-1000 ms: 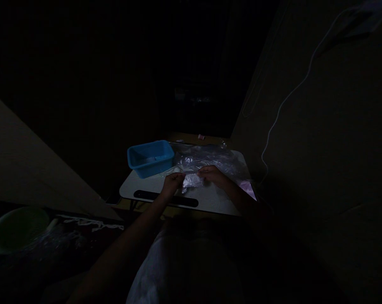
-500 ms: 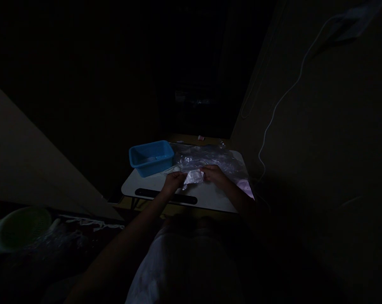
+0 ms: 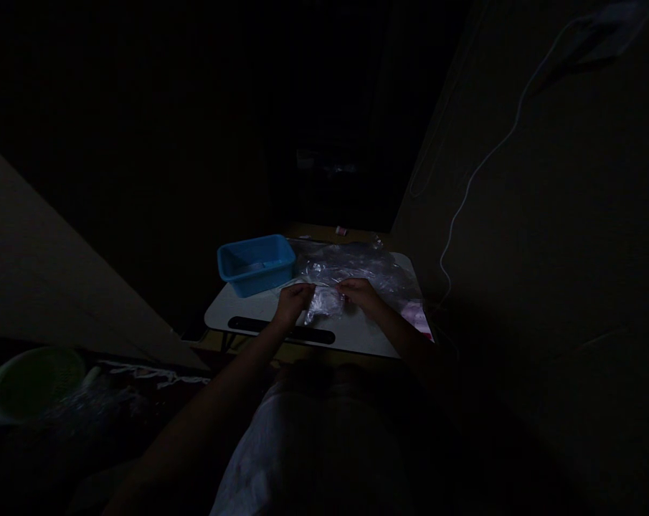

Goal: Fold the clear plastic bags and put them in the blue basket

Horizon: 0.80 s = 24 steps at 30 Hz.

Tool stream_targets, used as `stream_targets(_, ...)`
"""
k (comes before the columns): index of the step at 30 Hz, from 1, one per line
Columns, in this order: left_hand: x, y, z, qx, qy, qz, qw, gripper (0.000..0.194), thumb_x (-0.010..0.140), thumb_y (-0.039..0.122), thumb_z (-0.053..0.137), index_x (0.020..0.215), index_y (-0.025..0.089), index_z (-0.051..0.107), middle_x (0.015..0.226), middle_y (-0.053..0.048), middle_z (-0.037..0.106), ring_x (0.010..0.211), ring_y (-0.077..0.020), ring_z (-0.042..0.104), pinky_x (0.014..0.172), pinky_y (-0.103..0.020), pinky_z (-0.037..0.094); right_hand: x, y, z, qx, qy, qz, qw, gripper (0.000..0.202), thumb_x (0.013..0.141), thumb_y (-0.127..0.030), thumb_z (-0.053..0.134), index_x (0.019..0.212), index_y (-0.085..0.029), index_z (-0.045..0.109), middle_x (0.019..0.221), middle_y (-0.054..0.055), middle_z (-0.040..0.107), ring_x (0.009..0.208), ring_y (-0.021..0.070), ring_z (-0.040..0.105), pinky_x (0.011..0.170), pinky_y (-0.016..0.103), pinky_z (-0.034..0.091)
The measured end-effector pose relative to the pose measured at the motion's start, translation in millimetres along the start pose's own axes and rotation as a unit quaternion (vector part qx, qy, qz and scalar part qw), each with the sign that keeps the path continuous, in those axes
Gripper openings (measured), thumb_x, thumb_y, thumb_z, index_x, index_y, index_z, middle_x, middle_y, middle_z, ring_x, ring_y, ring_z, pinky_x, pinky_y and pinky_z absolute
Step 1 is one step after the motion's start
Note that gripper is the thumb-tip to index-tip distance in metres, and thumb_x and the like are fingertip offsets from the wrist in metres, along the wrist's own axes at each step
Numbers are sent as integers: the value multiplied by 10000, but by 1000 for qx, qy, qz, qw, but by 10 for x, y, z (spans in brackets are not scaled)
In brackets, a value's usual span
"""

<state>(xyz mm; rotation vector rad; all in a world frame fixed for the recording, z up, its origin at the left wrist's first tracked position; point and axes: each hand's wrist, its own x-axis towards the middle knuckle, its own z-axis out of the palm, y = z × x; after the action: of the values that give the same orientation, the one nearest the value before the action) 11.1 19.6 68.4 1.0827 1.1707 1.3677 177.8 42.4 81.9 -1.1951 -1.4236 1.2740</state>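
Between my two hands hangs a small shiny clear plastic bag [image 3: 325, 304], held over the white folding table [image 3: 364, 337]. My left hand [image 3: 293, 302] pinches its upper left corner. At the upper right corner my right hand [image 3: 358, 292] is closed on it as well. Dim light hides what, if anything, is inside the bag. Just beyond my hands a large crumpled sheet of clear plastic [image 3: 378, 269] spreads over the tabletop. A blue plastic basin [image 3: 257, 279] stands on the table's left side, past my left hand.
A pinkish packet [image 3: 415, 315] lies at the table's right edge. Along the front edge runs a black slot [image 3: 313, 336]. A white cable [image 3: 467, 190] hangs down the right wall. On the floor at left is a green basket [image 3: 34, 383]. The room is very dark.
The bag has been turned so that it hangs lower from its top edge, and my left hand has risen slightly. Both hands keep hold of it.
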Motion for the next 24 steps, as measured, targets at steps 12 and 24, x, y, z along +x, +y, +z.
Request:
stream_targets(12,52,-106,-83,4,31,1,1000,288,496,403,637,582,129,611,430,54,443,401,-56,363,412,-191,283,-2,56,-32,11,-20,23,999,279,530,-399,692,534,-141,583,480,-14,564,442,84,499,484,219,392)
stream_targets(24,32,-73,-71,8,40,15,999,322,513,447,646,552,133,585,430,63,415,399,-50,353,407,-184,282,-77,99,0,103,-67,72,990,277,514,-346,725,633,-136,590,546,-9,588,500,94,546,510,214,428)
